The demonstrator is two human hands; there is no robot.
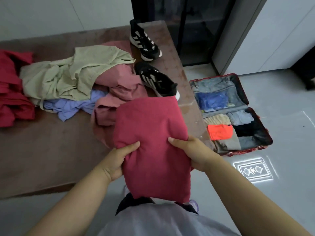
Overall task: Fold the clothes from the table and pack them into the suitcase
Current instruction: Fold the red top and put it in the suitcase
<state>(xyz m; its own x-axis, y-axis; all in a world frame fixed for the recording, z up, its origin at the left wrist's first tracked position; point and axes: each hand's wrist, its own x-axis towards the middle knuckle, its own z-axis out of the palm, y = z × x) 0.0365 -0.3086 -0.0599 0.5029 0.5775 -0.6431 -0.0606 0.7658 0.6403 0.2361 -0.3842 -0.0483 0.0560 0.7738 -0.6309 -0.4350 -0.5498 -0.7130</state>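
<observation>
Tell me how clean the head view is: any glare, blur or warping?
Head view: a bright patterned light patch glares beside the suitcase; the wide lens bows the table edges; the folded red garment held in the left hand and right hand looks slightly soft.

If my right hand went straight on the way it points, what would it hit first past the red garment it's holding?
Probably the pink garment heaped on the table, up and left of the right hand. Depth is unclear, and the red garment hides part of that line.
</observation>
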